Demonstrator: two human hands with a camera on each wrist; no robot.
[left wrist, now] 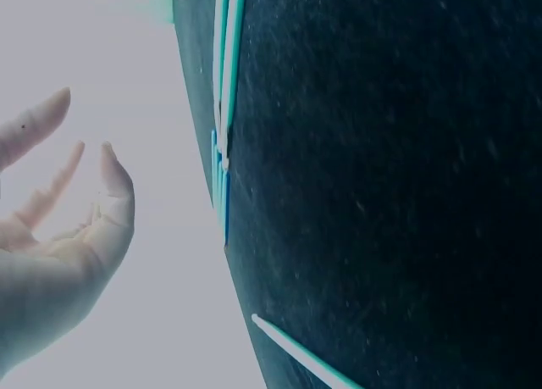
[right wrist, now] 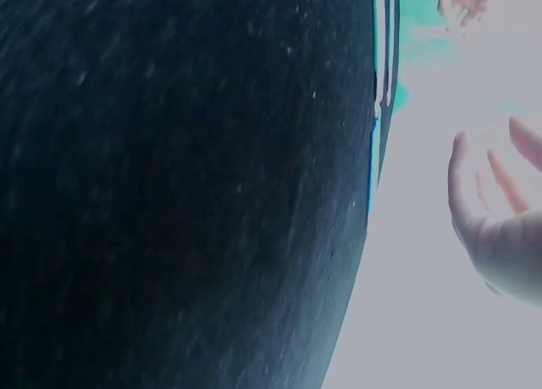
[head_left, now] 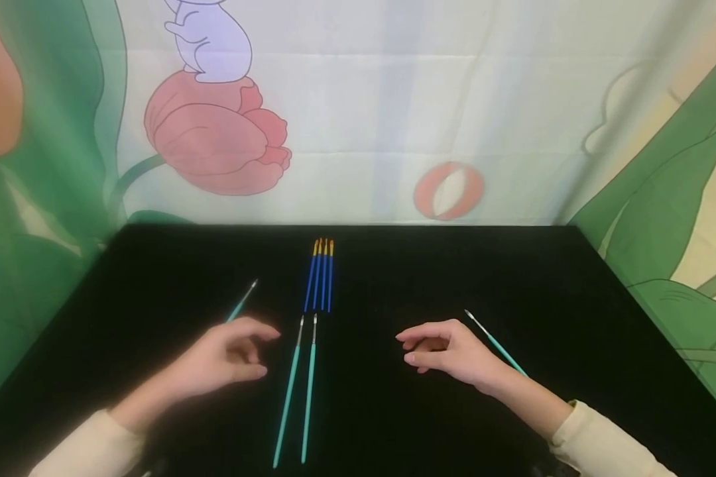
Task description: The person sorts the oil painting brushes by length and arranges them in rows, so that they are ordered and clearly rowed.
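Both hands hover over the black table with fingers loosely bent and nothing in them. My left hand (head_left: 229, 351) is left of two teal paintbrushes (head_left: 289, 391) that lie side by side, bristles pointing away. Part of another teal paintbrush (head_left: 242, 302) shows behind that hand; the rest is hidden. A fourth teal paintbrush (head_left: 505, 354) lies slanted by my right hand (head_left: 447, 348), its lower end covered by the forearm. Beyond the middle pair, several blue paintbrushes (head_left: 319, 281) with orange-tan bristles lie in a row. The left wrist view also shows the left hand (left wrist: 80, 253) apart from the brushes.
The black table (head_left: 406, 424) runs back to a pale printed curtain (head_left: 346, 132) with a flower and animal pattern. Green leaf-print cloth (head_left: 662, 245) borders the right side, and similar cloth (head_left: 42, 199) the left.
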